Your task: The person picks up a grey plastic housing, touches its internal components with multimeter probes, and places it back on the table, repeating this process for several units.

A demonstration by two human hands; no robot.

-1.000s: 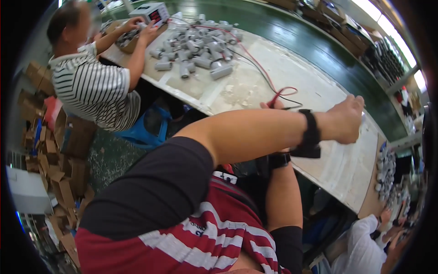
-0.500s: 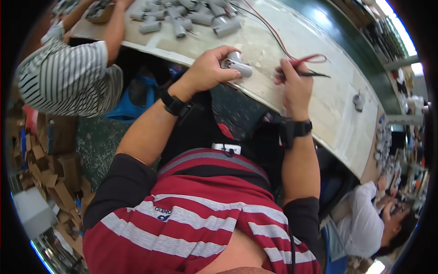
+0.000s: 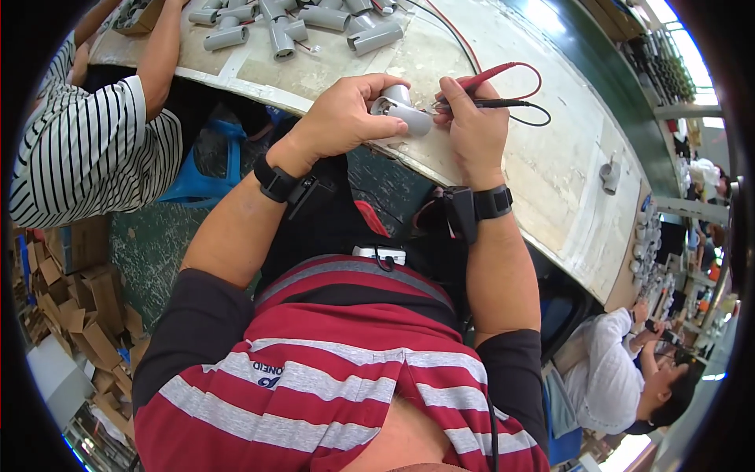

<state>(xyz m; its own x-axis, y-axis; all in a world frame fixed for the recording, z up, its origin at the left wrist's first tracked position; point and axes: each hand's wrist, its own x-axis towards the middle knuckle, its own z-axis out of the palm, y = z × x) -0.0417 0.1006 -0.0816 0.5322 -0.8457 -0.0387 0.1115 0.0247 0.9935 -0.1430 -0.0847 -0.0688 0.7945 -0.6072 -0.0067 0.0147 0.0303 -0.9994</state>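
**Two hands working a grey fitting at the table edge**

The person in the red-and-grey striped shirt is leaning over the near edge of the long pale table (image 3: 503, 102). The left hand (image 3: 342, 118) is gripping a small grey cylindrical fitting (image 3: 403, 112), its fingers curled closed around the piece and the thumb lying along the top, so that the rounded end is sticking out toward the other hand. The fitting is sitting just above the table's edge, between the two hands.

The right hand (image 3: 470, 130) is pinching a thin black probe (image 3: 491, 103) and a red probe (image 3: 489, 75) together, its fingers closed tight on them, and the tips are pointing at the fitting's exposed end; whether they are touching it, I cannot tell. Red and black leads (image 3: 535, 94) are looping away from the probes across the table top. Both wrists are wearing dark bands.

Farther up the table, a heap of similar grey fittings (image 3: 299, 20) is lying well apart from the hands. A person in a black-and-white striped shirt (image 3: 94, 149) is working beside that heap, and another person in a white top (image 3: 609, 377) is sitting at the lower right.
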